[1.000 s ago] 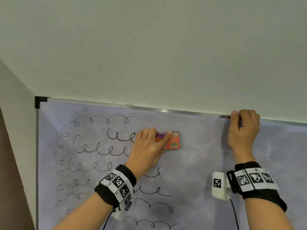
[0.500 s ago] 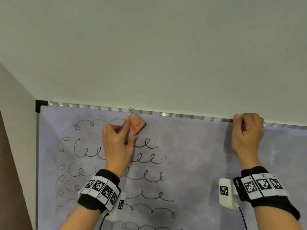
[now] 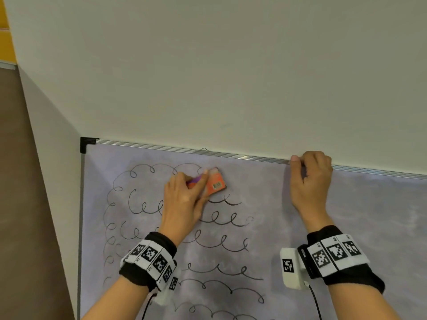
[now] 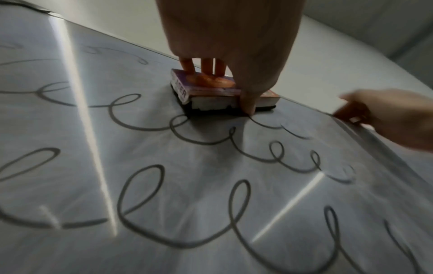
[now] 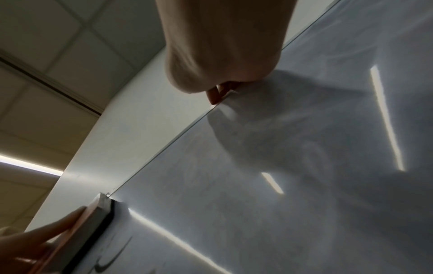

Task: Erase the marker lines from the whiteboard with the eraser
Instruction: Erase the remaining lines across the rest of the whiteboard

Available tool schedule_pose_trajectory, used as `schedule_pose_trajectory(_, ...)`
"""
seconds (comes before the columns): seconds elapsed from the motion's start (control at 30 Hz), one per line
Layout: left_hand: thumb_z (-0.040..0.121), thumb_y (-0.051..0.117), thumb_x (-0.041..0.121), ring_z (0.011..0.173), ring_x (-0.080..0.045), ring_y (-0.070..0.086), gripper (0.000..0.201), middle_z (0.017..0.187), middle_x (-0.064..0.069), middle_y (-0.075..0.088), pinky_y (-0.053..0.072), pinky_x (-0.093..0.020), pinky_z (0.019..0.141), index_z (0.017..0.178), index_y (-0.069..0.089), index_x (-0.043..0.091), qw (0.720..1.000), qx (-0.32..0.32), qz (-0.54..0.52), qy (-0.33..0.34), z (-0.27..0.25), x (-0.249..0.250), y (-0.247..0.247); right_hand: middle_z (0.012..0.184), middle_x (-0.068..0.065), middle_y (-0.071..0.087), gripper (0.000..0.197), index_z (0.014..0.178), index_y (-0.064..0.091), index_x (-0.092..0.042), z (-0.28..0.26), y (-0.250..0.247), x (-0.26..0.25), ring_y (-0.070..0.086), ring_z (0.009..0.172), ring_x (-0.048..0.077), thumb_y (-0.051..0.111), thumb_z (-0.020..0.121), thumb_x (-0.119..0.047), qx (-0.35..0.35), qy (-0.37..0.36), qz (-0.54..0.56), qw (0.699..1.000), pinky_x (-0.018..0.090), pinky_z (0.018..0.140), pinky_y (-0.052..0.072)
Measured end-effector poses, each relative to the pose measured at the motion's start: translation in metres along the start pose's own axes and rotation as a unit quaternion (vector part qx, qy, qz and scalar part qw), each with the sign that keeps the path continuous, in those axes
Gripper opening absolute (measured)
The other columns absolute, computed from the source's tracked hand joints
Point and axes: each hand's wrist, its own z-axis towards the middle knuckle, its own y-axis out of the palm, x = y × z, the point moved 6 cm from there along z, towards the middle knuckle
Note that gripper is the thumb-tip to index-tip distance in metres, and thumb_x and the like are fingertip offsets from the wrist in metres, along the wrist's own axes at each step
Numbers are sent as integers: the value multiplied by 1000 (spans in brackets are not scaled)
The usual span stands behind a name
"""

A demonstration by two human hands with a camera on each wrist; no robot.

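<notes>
The whiteboard [image 3: 369, 227] hangs on the wall, with rows of black looped marker lines [image 3: 221, 247] across its left part. My left hand [image 3: 184, 199] grips the orange and purple eraser [image 3: 216, 184] and presses its dark felt flat on the board, near the right end of the top loop row. In the left wrist view, fingers lie on top of the eraser [image 4: 211, 92] and the thumb [image 4: 248, 103] clamps its side. My right hand [image 3: 309, 181] is curled over the board's top frame [image 3: 242, 156], well to the right of the eraser.
A plain pale wall [image 3: 208, 77] rises above the board. The black corner cap [image 3: 86, 143] marks the board's upper left end, with a wall corner just left of it. The board's right half shows only grey smears.
My left hand swept the eraser up and left from the second loop row to the top row. The right end of the top loops is wiped away. My right hand stayed on the frame.
</notes>
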Motion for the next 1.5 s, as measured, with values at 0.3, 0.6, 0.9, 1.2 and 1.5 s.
schedule_pose_trajectory(0.3, 71, 78, 15, 77, -22, 40, 71, 89, -8, 48, 35, -37, 71, 134, 46, 20, 981, -104, 21, 163, -49, 27, 20, 83, 7, 51, 30, 77, 55, -6, -1, 0, 1, 33, 84, 7, 46, 96, -28, 7, 17, 3, 1000, 27, 74, 29)
schedule_pose_trajectory(0.6, 78, 72, 23, 80, -24, 41, 59, 90, -10, 46, 34, -35, 69, 132, 51, 18, 998, -37, 8, 59, -21, 8, 10, 84, 0, 46, 30, 76, 54, -6, -3, 1, 1, 33, 84, 7, 45, 97, -26, 8, 12, 4, 1000, 30, 73, 31)
schedule_pose_trajectory(0.9, 65, 73, 6, 79, -24, 42, 73, 91, -8, 51, 35, -39, 75, 132, 47, 21, 966, -117, 28, 228, -55, 26, 27, 84, -1, 45, 19, 78, 45, -21, -2, 1, 0, 33, 83, 7, 46, 97, -25, -2, 26, -2, 1000, 33, 74, 33)
schedule_pose_trajectory(1.2, 74, 74, 17, 77, -26, 43, 58, 90, -10, 48, 32, -38, 72, 128, 54, 19, 985, -80, -6, 149, -33, 38, 24, 84, -1, 47, 21, 77, 47, -19, -2, 0, -1, 34, 84, 7, 45, 97, -27, -10, 29, -11, 999, 32, 74, 34)
schedule_pose_trajectory(1.5, 70, 76, 13, 77, -24, 39, 65, 88, -10, 50, 31, -37, 73, 130, 51, 19, 980, -74, 4, 186, -35, 48, 27, 86, -2, 48, 29, 77, 54, -9, -3, 1, 2, 34, 85, 8, 45, 96, -28, -12, 39, -10, 999, 29, 75, 33)
